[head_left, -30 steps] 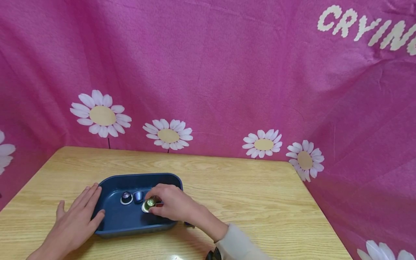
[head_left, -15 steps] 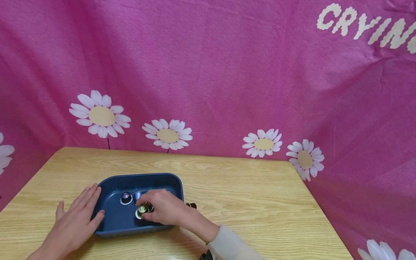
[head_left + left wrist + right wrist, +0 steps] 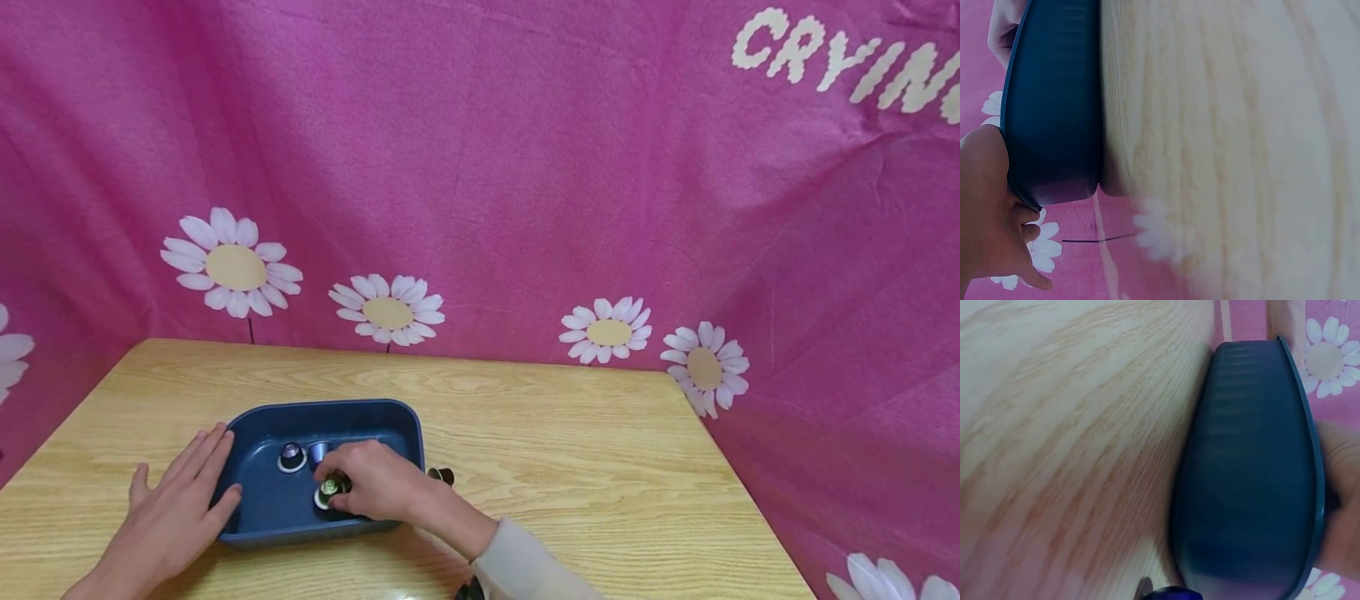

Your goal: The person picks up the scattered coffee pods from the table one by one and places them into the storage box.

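A dark blue rectangular tub (image 3: 300, 533) stands on the table. My left hand (image 3: 168, 508) rests on its left rim with straight fingers; the left wrist view shows this hand (image 3: 991, 206) at the tub's edge. Inside the tub, my right hand (image 3: 378, 482) pinches a green coffee capsule (image 3: 328, 490) between thumb and fingers, low over the tub floor. Whether that capsule touches the floor I cannot tell. Behind it stands a purple-topped dark capsule (image 3: 291, 455), and a blue capsule (image 3: 318, 452) lies beside that one, partly hidden by the right hand.
Just right of the tub, a dark brown-green capsule (image 3: 442, 476) lies on the wooden table (image 3: 562, 467). A dark purple object (image 3: 1175, 594) shows at the bottom of the right wrist view. Pink cloth with daisies (image 3: 487, 208) hangs behind the table.
My right hand has shifted left and nearer to me inside the tub, carrying the green capsule. The capsule right of the tub has come into view. My left hand has stayed put.
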{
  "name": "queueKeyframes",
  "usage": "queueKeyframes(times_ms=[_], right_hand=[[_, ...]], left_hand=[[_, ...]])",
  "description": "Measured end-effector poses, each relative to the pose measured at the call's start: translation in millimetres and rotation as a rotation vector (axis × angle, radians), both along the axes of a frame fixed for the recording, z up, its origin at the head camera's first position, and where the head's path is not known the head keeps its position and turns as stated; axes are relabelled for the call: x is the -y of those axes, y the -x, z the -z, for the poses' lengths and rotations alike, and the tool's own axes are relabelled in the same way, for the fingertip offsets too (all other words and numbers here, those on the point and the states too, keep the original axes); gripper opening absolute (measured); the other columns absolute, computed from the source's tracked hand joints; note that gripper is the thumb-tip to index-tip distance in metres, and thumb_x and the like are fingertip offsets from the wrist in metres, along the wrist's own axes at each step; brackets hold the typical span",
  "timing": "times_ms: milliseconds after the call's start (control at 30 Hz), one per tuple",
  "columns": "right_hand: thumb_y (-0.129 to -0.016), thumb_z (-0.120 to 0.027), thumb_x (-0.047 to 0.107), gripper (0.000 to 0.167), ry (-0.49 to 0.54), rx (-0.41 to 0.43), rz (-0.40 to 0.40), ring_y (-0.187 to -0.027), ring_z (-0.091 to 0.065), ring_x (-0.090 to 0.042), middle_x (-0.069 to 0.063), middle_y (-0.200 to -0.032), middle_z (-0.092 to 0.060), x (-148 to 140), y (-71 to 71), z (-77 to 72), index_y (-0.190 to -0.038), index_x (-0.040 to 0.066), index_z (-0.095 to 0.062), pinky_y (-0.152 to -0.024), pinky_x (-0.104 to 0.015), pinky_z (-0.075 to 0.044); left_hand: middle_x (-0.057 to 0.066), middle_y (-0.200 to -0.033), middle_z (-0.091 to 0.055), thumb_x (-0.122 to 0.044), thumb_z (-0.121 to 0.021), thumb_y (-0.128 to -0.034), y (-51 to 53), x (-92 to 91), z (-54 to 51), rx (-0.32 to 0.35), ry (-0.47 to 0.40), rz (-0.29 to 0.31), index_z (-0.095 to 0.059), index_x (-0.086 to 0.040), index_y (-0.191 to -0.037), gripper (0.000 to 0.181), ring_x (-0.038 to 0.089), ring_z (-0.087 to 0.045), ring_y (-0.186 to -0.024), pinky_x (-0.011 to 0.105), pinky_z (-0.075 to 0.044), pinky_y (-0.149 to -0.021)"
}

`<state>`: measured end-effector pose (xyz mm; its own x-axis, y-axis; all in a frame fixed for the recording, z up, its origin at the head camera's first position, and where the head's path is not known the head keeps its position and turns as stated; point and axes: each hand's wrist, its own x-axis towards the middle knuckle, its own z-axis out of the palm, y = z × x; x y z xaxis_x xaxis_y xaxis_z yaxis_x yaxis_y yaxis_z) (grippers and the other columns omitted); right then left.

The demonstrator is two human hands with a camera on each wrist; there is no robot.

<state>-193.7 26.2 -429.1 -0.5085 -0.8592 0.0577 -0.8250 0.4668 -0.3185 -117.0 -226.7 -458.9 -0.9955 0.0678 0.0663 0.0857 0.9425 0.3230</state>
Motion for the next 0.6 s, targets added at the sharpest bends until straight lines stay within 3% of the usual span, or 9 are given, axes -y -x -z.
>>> queueKeyframes(times_ms=[400,600], right_hand=[[-0.087,-0.079,0.017,0.024,-0.029,-0.009,0.012,-0.091,-0.058,0.004,0.009,-0.103,-0.069,1.0,2.4,3.6,-0.111,0.016,-0.074,-0.082,-0.009,-0.043],[-0.086,-0.08,0.016,0.027,-0.066,0.037,0.028,-0.088,-0.057,0.005,0.01,-0.1,-0.068,2.5,2.5,3.9,-0.112,0.016,-0.074,-0.079,-0.009,-0.043]], left_hand=[[0.032,-0.155,-0.023,-0.03,-0.057,-0.0996,0.4,-0.2,-0.4,-0.013,-0.001,0.005,-0.029,0.012,-0.15,0.071,0.049,-0.019,-0.142,0.084,0.001,-0.097],[0.032,-0.156,-0.022,-0.031,-0.056,-0.1002,0.3,0.5,0.3,-0.002,-0.006,0.004,-0.028,0.012,-0.15,0.071,0.05,-0.018,-0.142,0.084,0.002,-0.097]])
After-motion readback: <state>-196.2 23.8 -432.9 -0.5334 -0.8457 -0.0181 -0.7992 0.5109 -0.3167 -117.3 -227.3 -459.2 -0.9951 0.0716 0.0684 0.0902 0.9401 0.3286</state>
